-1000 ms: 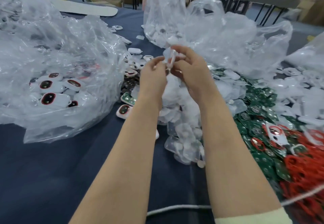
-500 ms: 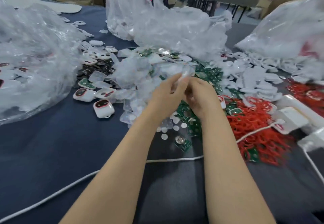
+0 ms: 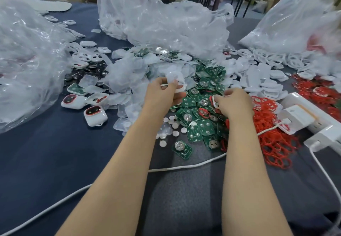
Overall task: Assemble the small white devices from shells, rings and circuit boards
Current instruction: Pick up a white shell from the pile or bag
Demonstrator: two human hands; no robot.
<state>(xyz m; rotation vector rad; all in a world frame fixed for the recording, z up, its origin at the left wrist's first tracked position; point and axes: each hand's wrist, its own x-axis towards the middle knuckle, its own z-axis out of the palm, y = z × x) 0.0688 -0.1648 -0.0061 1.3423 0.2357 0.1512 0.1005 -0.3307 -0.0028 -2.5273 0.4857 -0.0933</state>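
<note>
My left hand [image 3: 162, 95] holds a small white shell [image 3: 176, 83] up above the parts heap, fingers curled round it. My right hand [image 3: 233, 104] is lower and to the right, over the green circuit boards [image 3: 201, 121], pinching a small white piece with a red ring [image 3: 214, 101]. Red rings [image 3: 273, 136] lie in a tangle to the right. Loose white shells [image 3: 265, 82] are piled behind them. Two finished white devices [image 3: 95, 114] with red-rimmed windows stand at the left.
Big clear plastic bags of parts stand at the left [image 3: 27, 65], the back centre [image 3: 162, 19] and the back right [image 3: 299, 23]. A white power strip [image 3: 311, 117] lies at the right. Its white cable [image 3: 184, 167] crosses the dark blue table cloth [image 3: 46, 161].
My hands have come down from in front of the bags and parted. The left keeps the white shell; the right has dropped onto the board and ring pile. The view swung right.
</note>
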